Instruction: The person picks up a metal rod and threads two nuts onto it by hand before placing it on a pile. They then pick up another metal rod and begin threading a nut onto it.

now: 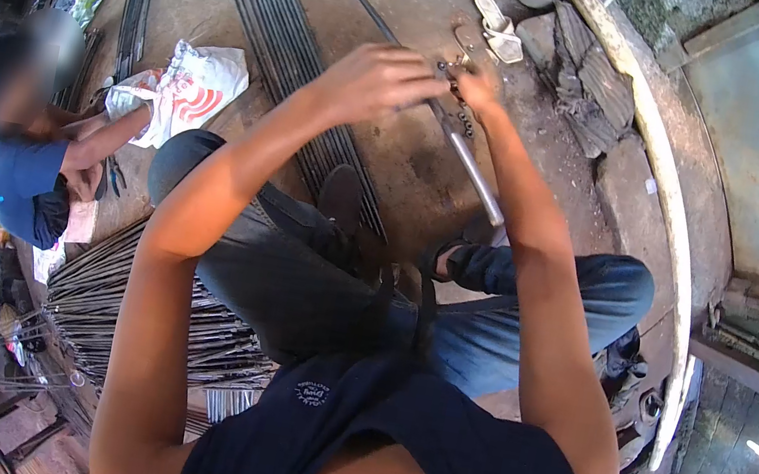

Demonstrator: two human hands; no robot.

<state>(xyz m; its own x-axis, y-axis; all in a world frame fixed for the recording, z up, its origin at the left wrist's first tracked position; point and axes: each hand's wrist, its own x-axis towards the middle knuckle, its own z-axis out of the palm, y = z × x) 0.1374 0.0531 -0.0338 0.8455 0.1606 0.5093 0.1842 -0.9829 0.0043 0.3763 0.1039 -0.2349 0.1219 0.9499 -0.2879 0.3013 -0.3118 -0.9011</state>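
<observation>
My left hand (378,83) lies across a long thin metal rod (474,175), its fingers closed over the shaft and the thumb hidden beneath. The rod slants from the floor at the back toward my lap, where its near end is bright and silvery. Just right of it, my right hand (475,89) is closed at the fingertips on a short string of small dark metal rings (463,115), which hangs alongside the rod. Both hands are close together, above the floor in front of my crossed legs.
A bundle of long dark rods (280,22) lies on the floor left of centre. Pale sandals (499,30) and dark slabs (585,80) lie ahead right. At left a person (30,145) sits by a white bag (197,88) and pliers (114,175). More rods (144,307) are stacked beside me.
</observation>
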